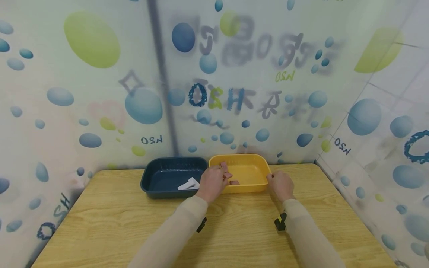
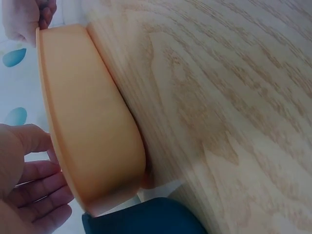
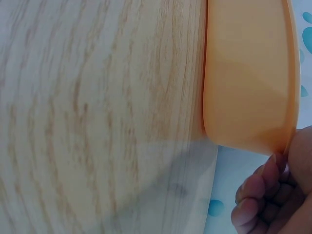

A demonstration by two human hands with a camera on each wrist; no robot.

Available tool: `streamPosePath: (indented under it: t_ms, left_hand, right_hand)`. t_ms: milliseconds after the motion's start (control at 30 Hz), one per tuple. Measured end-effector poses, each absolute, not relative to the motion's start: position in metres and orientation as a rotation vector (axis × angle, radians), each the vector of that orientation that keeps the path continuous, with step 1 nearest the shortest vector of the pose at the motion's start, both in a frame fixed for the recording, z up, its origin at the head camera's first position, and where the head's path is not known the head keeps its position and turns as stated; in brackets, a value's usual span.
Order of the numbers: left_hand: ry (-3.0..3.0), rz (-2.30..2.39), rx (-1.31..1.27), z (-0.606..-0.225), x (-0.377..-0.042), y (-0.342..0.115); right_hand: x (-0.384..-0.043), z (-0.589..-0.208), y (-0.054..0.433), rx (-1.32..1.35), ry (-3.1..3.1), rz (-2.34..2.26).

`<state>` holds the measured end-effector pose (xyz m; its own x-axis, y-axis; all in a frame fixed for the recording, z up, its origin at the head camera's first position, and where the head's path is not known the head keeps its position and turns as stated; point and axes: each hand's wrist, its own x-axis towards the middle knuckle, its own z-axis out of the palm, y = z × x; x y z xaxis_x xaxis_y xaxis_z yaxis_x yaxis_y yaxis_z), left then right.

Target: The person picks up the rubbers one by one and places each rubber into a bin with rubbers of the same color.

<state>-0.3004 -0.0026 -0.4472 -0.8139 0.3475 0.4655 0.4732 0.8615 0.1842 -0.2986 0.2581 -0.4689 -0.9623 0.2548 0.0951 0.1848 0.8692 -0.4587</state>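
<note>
A yellow tray (image 1: pixel 241 188) stands at the back of the table with several small pinkish-brown pieces at its left side. My left hand (image 1: pixel 212 183) is over its front left part, and its fingertips meet one pinkish-brown piece (image 1: pixel 228 175). In the left wrist view the thumb and index finger come together at the tray's rim, which partly hides their tips; the other fingers are loosely bent. With thumb and curled fingers, my right hand (image 3: pixel 275 190) pinches the rim at the tray's right end. The tray's outer wall (image 2: pixel 92 107) fills much of the left wrist view.
A dark blue tray (image 1: pixel 157 194) stands directly left of the yellow one, with white pieces (image 1: pixel 190 184) inside. Behind both trays hangs a patterned curtain (image 1: pixel 214 137). The wooden table (image 1: pixel 241 230) stretches out in front.
</note>
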Motion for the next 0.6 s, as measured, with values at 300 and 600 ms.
streamPosePath:
  t_ms: [300, 600]
  left_hand:
    - [-2.709, -0.361, -0.534, -0.4484, -0.3009, -0.0001]
    - [-2.694, -0.363, -0.566, -0.4532, -0.3031, -0.0048]
  right_hand:
    - [-0.3000, -0.4700, 0.2603, -0.313, -2.891, 0.664]
    - [-0.2985, -0.4697, 0.2595, -0.304, -2.889, 0.667]
